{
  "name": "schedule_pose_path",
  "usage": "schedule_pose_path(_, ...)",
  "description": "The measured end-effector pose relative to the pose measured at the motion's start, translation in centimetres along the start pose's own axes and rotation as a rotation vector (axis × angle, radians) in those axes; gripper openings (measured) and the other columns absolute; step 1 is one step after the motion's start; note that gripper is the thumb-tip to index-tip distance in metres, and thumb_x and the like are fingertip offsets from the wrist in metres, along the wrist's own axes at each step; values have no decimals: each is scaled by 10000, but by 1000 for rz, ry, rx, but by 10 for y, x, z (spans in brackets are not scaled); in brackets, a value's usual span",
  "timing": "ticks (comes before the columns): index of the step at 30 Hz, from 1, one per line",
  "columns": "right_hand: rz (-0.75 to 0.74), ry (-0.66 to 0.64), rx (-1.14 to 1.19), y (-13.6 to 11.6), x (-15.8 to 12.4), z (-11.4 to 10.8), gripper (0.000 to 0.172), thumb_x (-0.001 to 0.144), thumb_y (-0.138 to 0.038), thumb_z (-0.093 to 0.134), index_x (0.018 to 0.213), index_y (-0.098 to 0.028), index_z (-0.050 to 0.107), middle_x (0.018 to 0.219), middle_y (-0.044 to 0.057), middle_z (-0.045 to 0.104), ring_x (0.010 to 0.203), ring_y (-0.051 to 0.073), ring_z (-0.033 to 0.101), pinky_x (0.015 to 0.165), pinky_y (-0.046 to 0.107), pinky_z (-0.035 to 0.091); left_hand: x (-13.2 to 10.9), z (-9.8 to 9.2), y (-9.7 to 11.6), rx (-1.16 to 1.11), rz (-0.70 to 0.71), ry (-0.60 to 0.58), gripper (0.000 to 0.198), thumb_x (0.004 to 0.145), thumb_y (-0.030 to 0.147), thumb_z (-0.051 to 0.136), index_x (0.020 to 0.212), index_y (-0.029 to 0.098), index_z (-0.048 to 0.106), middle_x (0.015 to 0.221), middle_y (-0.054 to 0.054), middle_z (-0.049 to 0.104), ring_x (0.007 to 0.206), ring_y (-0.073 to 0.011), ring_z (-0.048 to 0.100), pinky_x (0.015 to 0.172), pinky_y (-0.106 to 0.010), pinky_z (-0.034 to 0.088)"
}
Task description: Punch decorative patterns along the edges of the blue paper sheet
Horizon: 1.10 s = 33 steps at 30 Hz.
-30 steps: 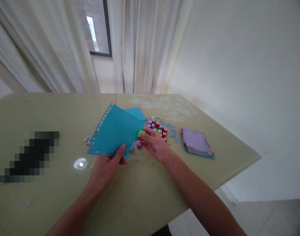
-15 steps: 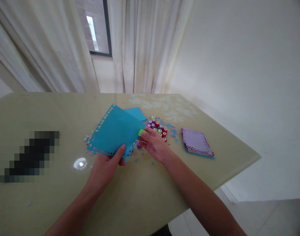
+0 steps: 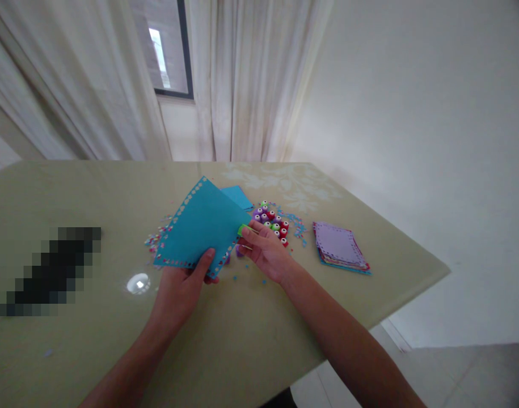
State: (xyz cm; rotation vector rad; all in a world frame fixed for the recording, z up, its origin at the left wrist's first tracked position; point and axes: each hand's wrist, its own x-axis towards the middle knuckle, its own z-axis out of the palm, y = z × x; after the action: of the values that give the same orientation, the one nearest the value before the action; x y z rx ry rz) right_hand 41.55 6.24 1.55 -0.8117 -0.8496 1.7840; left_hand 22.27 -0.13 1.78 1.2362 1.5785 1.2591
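Observation:
My left hand [image 3: 186,277] grips the near corner of a blue sheet of paper [image 3: 203,221], thumb on top and fingers underneath. Rows of small punched holes run along its left, near and lower right edges. In my right hand [image 3: 263,246] is a green craft punch [image 3: 244,230], pinched at the sheet's right edge; whether its jaws are pressed together is too small to tell. Just beyond that hand stand several red, purple and green punches [image 3: 271,215] in a cluster, partly hidden by the fingers.
A stack of punched paper [image 3: 342,246], lilac on top, lies to the right. More blue paper [image 3: 237,197] rests behind the held sheet. Paper confetti [image 3: 299,226] is scattered right of the punches, with more confetti [image 3: 155,241] at left. A pixelated dark object [image 3: 55,269] lies far left.
The blue sheet has turned slightly clockwise, and its far corner has shifted right. The green punch has moved along to a spot slightly farther up the right edge.

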Motion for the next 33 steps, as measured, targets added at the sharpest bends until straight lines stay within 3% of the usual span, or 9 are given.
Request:
schedule_pose_path(15,-19,-19,-35,1,0,2,523,614,-474,1062,971,-238,761,935,-17,787,785,138,694,724,261,525,-2,0,0,6,17,0,417,787,653,729,816,238,693,637,-25,746,541,-240,699,549,-337,577)
schedule_pose_path(27,-82,-4,-52,5,1,4,514,591,-459,1069,927,-222,761,838,-34,735,677,98,594,591,220,436,-3,0,4,11,-9,-15,419,754,649,742,815,236,709,659,-37,755,552,-251,697,551,-350,577)
schedule_pose_path(33,-125,-12,-90,0,3,2,550,585,-493,1052,990,-249,771,928,-14,756,782,135,644,682,252,492,-2,-1,2,4,3,18,427,781,659,737,837,236,712,684,-35,766,573,-251,705,577,-352,580)
